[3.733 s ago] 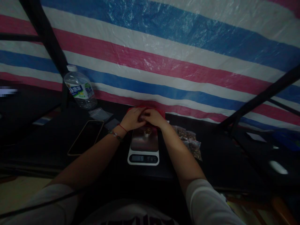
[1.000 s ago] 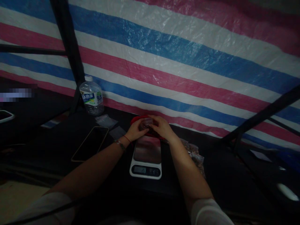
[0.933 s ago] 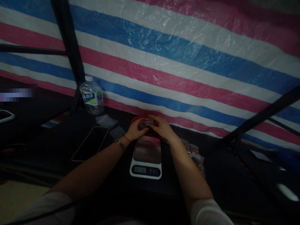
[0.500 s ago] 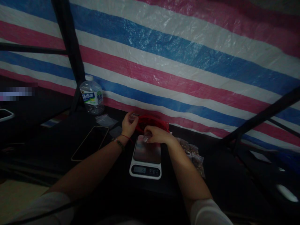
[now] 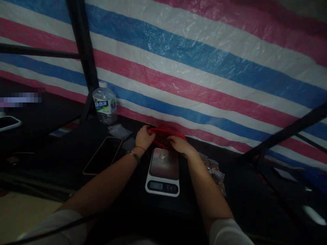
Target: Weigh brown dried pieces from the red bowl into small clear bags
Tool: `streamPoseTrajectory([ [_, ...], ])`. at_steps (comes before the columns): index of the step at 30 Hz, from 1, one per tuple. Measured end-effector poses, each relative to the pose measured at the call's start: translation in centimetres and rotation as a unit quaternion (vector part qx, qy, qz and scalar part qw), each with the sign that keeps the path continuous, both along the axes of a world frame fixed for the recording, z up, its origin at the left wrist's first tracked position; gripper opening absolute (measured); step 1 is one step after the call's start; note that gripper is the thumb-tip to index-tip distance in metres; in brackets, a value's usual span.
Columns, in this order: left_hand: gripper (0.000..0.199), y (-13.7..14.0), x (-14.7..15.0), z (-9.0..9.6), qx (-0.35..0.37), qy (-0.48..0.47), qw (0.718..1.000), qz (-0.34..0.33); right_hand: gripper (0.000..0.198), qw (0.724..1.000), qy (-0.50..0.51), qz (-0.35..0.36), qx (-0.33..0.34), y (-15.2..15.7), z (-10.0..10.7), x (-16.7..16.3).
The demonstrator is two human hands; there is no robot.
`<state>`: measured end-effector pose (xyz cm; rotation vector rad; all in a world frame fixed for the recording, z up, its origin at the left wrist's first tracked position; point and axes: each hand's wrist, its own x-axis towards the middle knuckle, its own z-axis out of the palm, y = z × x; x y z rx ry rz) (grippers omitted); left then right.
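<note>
My left hand [image 5: 145, 137] is closed on the left edge of a red bag [image 5: 172, 130] with its mouth open. Small brown pieces [image 5: 163, 139] lie inside it. At the bag's mouth, my right hand [image 5: 179, 144] has its fingers bent inward over the brown pieces; whatever its fingertips hold is hidden. In front of the bag is a white kitchen scale [image 5: 162, 193] with a lit display and a shiny plate. A small clear plastic item [image 5: 164, 154], perhaps a little bag, rests on the far part of the plate.
Filled clear packets [image 5: 214, 170] lie right of my right forearm. To the left are a phone [image 5: 103, 156], clear plastic bags [image 5: 119, 130] and a large clear bottle [image 5: 105, 105]. A striped plastic sheet [image 5: 191, 78] hangs behind, with dark metal bars [image 5: 83, 51].
My right hand has let go of the clear plastic item over the scale and moved to the red bag's mouth. My left hand stays at the bag's left edge. The view has shifted slightly.
</note>
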<state>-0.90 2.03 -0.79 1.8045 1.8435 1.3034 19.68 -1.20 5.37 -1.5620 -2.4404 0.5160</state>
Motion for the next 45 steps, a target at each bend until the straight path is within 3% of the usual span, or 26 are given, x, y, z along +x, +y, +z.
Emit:
streamPoseTrajectory([
  [4,0.042,0.1,-0.1,0.3,-0.079,-0.007,0.996,-0.030,0.047,0.996,-0.071,-0.046,-0.002,0.2,-0.8,0.2],
  [9,0.039,-0.7,0.8,2.4,0.075,-0.048,0.994,-0.067,0.076,0.993,-0.080,-0.082,-0.002,-0.6,-0.4,0.6],
  [13,0.038,-1.5,1.8,3.7,0.157,-0.059,0.972,-0.165,0.093,0.990,-0.089,-0.106,-0.032,-0.8,-0.2,0.9],
  [16,0.037,-1.4,1.9,3.2,0.147,-0.018,0.966,-0.210,0.089,0.984,-0.122,-0.129,-0.020,-0.4,-0.6,1.1],
  [21,0.039,-0.5,0.4,2.0,0.029,0.021,0.995,-0.097,0.053,0.997,-0.060,-0.051,-0.013,0.4,-1.2,0.9],
  [26,0.033,-0.2,0.0,1.6,-0.081,0.076,0.988,-0.103,0.050,1.000,-0.029,0.004,0.010,1.1,-1.8,-0.3],
  [28,0.034,-0.3,0.3,1.7,-0.058,0.067,0.988,-0.125,0.048,0.999,-0.032,0.012,0.014,1.5,-2.2,-1.1],
  [33,0.038,-0.5,1.1,2.4,0.097,0.015,0.976,-0.194,0.042,0.999,-0.027,0.042,0.018,2.8,-2.8,-3.7],
  [35,0.037,-0.5,1.0,2.5,0.117,0.013,0.973,-0.199,0.037,0.997,-0.018,0.075,0.014,3.2,-2.9,-4.2],
  [40,0.034,-0.3,0.1,2.3,0.128,-0.005,0.987,-0.098,0.024,0.988,-0.047,0.145,-0.001,3.3,-2.3,-2.1],
  [45,0.035,-0.4,0.2,1.9,0.128,-0.011,0.988,-0.083,0.037,0.996,-0.063,0.053,-0.022,2.4,-1.2,1.3],
])
